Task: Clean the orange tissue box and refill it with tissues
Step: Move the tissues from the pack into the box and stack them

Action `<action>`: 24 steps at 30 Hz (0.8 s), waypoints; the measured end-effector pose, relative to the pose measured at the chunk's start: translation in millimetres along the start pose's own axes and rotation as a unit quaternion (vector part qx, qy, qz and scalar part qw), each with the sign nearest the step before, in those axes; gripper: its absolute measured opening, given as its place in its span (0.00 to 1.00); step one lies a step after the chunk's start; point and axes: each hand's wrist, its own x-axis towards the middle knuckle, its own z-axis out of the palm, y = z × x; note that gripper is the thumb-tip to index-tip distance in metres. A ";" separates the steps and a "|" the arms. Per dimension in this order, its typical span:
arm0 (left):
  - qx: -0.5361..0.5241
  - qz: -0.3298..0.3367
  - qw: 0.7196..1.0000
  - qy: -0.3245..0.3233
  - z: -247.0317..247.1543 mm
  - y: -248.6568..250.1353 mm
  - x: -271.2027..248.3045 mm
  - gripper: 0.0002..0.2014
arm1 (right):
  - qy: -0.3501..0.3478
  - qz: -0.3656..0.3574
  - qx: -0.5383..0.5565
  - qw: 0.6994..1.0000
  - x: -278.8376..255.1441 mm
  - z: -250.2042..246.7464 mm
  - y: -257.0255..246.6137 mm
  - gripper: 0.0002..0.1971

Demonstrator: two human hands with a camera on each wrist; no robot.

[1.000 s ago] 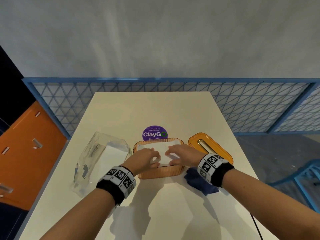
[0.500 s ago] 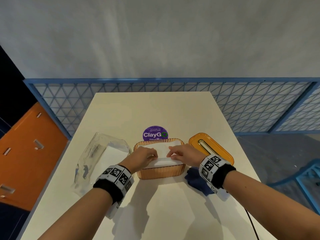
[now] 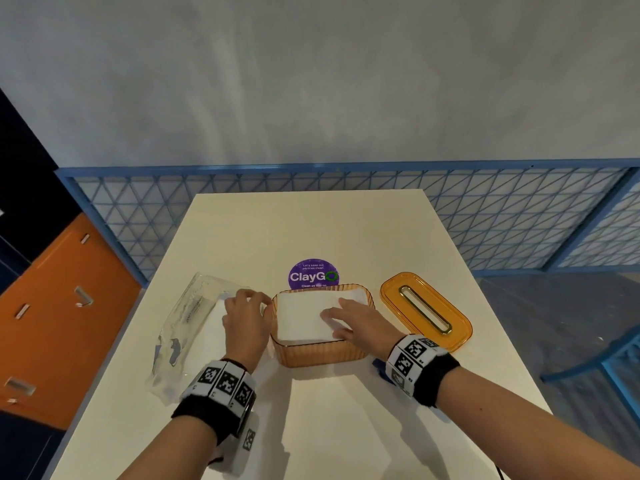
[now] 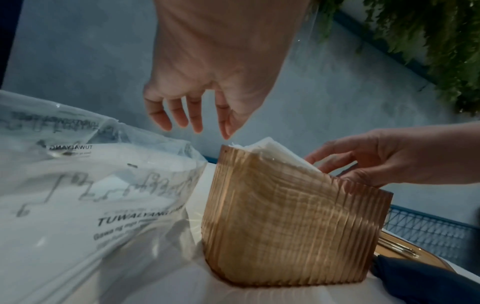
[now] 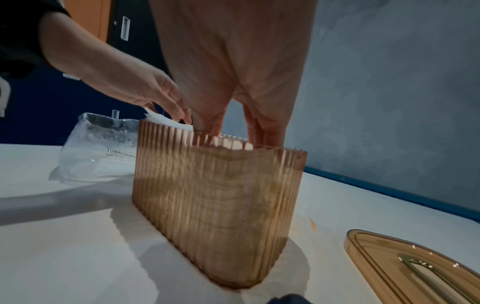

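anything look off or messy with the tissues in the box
The white tissue stack stands proud of the ribbed orange tissue box, one corner poking above the rim at the left end. The right hand presses it down. The slotted orange lid lies off, beside the box.

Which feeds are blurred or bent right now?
Head view: sharp, railing bowed by the wide lens. Left wrist view: dim, tissue box ribs and plastic bag print smeared. Right wrist view: dim, tissue box soft, lid sharper.
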 end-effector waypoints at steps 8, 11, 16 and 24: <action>-0.001 -0.023 0.999 -0.027 9.0 5.5 1.5 0.11 | 0.000 0.014 0.001 1.000 4.2 1.7 -1.5 0.23; 0.013 -0.014 0.999 -0.026 11.7 11.1 4.4 0.12 | 0.004 0.014 0.006 1.000 3.0 1.0 -1.9 0.22; -0.008 -0.021 1.000 -0.009 15.9 15.9 9.6 0.13 | 0.003 0.018 0.007 1.000 1.9 0.2 -3.7 0.22; -0.027 0.018 0.999 0.011 20.1 14.0 7.3 0.14 | -0.001 0.019 -0.004 1.000 1.5 -2.2 -4.4 0.22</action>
